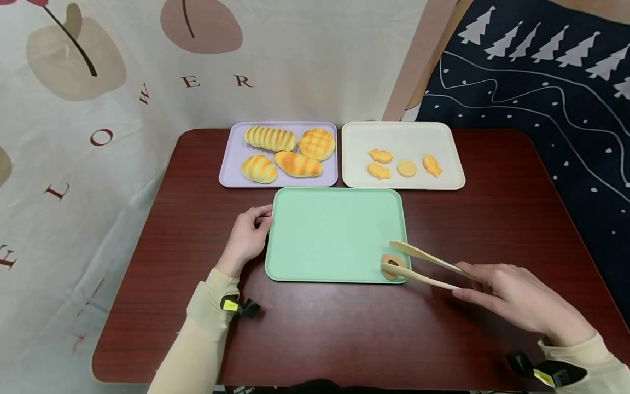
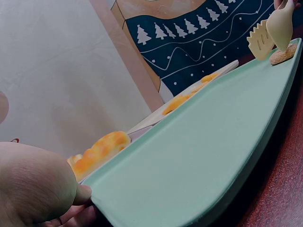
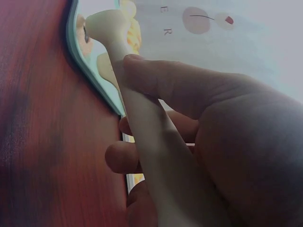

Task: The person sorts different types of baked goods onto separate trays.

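A mint-green tray (image 1: 334, 235) lies at the middle of the table. My left hand (image 1: 250, 238) holds its left edge, thumb and fingers at the rim. In my right hand (image 1: 517, 295) I grip light-coloured tongs (image 1: 428, 282), thumb along one arm, fingers under it. Their arms stand apart. One tip lies over a round brown cookie (image 1: 387, 270) with a dark centre, in the tray's near right corner; the other tip is farther back. The left wrist view shows a slotted tong end (image 2: 260, 41) beside the cookie (image 2: 283, 55), which is partly hidden.
Behind the green tray, a lilac tray (image 1: 228, 169) carries several toy breads (image 1: 297, 164). To its right, a cream tray (image 1: 354, 178) holds fish-shaped crackers (image 1: 379, 171) and a round biscuit (image 1: 406, 168). Printed cloths (image 1: 305, 60) hang behind the dark red table (image 1: 315, 334).
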Motion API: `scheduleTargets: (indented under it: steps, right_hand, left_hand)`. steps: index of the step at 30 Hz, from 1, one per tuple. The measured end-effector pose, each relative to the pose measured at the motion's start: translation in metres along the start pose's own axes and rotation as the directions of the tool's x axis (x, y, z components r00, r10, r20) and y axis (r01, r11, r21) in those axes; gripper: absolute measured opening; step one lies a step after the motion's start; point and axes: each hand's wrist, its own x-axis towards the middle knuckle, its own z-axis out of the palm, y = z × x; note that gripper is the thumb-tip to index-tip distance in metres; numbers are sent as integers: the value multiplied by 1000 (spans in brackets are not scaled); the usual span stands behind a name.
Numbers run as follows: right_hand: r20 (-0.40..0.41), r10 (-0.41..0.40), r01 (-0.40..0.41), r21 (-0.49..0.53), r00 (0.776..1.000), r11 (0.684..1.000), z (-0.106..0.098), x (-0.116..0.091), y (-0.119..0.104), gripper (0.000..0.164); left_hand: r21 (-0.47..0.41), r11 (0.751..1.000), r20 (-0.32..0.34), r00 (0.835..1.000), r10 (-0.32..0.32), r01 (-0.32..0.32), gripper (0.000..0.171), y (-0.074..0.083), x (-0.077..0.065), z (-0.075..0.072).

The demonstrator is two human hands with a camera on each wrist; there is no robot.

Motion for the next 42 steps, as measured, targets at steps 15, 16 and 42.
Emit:
scheduleTargets:
  steps: [15,16,42]
  right_hand:
    - [22,-16,17,-37,1000,999,0,-4,-8,55]
    - [23,-15,16,-40,1000,999,0,-4,-9,56]
    - [-45,-101,97,-93,994,991,7,8,-9,52]
  left_hand:
    - [6,1000,-5,1000,5,-5,34,-1,0,1]
    - [6,1000,-6,1000,5,-5,34,-1,0,0]
    - [12,1000,3,1000,-16,16,35,-1,0,0]
